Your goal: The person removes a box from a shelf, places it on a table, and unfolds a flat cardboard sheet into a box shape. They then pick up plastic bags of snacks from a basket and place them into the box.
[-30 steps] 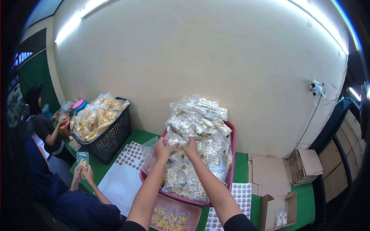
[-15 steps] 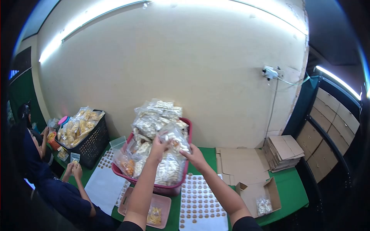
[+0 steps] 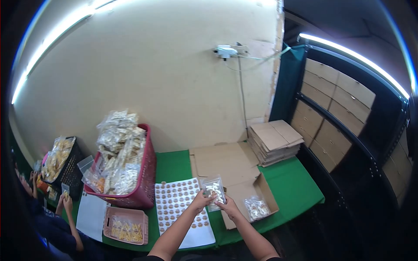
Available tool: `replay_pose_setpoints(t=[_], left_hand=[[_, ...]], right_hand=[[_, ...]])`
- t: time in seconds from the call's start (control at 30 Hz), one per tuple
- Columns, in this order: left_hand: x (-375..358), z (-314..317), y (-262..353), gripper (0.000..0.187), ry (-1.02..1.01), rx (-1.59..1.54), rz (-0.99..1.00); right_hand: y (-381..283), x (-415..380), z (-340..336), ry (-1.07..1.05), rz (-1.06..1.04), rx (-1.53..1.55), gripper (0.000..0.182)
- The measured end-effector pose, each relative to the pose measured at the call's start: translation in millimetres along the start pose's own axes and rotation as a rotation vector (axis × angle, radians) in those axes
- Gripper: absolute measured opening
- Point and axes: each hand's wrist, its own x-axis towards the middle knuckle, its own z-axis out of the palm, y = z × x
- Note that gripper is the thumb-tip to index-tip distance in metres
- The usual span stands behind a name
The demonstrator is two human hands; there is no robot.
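Note:
Both hands hold one clear plastic bag of white snack pieces (image 3: 214, 186), upright above the near left edge of an open cardboard box (image 3: 266, 191). My left hand (image 3: 203, 201) grips the bag's lower left side, and my right hand (image 3: 228, 206) its lower right. Inside the box lies a similar bag of white pieces (image 3: 256, 208). Left of my hands, a sheet of round brown stickers (image 3: 178, 204) rests on the green table. Farther left stands a red basket (image 3: 150, 165) heaped with bags of white snacks (image 3: 119, 143).
A pink tray (image 3: 126, 213) holds yellow snack pieces. Flattened cardboard (image 3: 226, 158) and a stack of folded boxes (image 3: 276, 139) lie at the back right. At far left, a co-worker's hands (image 3: 66, 203) hold a small bag beside a black basket (image 3: 72, 174). Shelves with cartons (image 3: 335, 100) stand right.
My view has turned right. My hands have carried the bag of white snacks from above the red basket to the cardboard box.

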Motion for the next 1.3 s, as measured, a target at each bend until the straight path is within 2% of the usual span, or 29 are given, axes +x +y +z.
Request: replay_pose_setpoints(t=[0.07, 0.2, 0.27, 0.33, 0.43, 0.6, 0.67, 0.7, 0.73, 0.8, 0.83, 0.87, 0.97, 1.03, 1.1, 1.2, 1.27, 1.3], left_hand=[[24, 5, -46, 0.066, -0.097, 0.081, 0.033], [27, 38, -72, 0.062, -0.134, 0.174, 0.045], [39, 46, -92, 0.058, -0.163, 0.226, 0.036], [45, 56, -110, 0.053, -0.252, 0.111, -0.071], [58, 66, -132, 0.049, -0.295, 0.142, -0.127], [69, 95, -151, 0.047, -0.239, 0.221, -0.097], [80, 104, -162, 0.047, -0.144, 0.229, -0.111], [87, 106, -168, 0.047, -0.122, 0.22, -0.109], [95, 108, -172, 0.047, -0.083, 0.285, -0.125], [100, 117, -180, 0.047, -0.021, 0.343, -0.145], [103, 122, -183, 0.05, -0.105, 0.338, -0.165], [103, 129, -182, 0.052, -0.191, 0.336, -0.187], [96, 153, -187, 0.044, -0.094, 0.288, -0.123], [97, 168, -184, 0.038, -0.008, 0.22, -0.055], [97, 178, -184, 0.03, 0.254, -0.132, -0.068], [103, 172, -193, 0.025, 0.367, -0.054, 0.033], [99, 173, -191, 0.023, 0.382, -0.019, 0.028], [96, 175, -187, 0.022, 0.377, 0.024, 0.014]], right_hand=[[2, -16, -25, 0.047, 0.053, -0.03, 0.034], [13, -43, -54, 0.158, -0.032, -0.127, 0.034], [38, -43, -77, 0.135, -0.042, -0.102, 0.046], [40, -54, -94, 0.172, 0.008, -0.161, 0.053], [34, -66, -116, 0.146, -0.002, -0.192, 0.058], [45, -52, -161, 0.072, 0.08, -0.212, 0.062], [38, -44, -178, 0.005, 0.088, -0.266, 0.063], [47, -34, -193, -0.003, 0.103, -0.478, 0.06], [51, -23, -205, -0.027, 0.104, -0.479, 0.06], [53, -6, -222, -0.01, 0.04, -0.208, 0.057], [54, 4, -229, 0.047, 0.039, -0.088, 0.046], [55, 14, -240, 0.029, 0.043, -0.082, 0.046], [57, 35, -261, -0.044, 0.102, -0.039, 0.026], [48, 41, -266, -0.089, 0.133, -0.026, 0.026], [43, 44, -266, -0.131, 0.17, -0.018, 0.026], [30, 44, -260, -0.28, 0.228, -0.139, 0.025], [20, 38, -248, -0.127, 0.282, 0.026, 0.019], [26, 42, -246, -0.139, 0.284, 0.027, 0.019]])
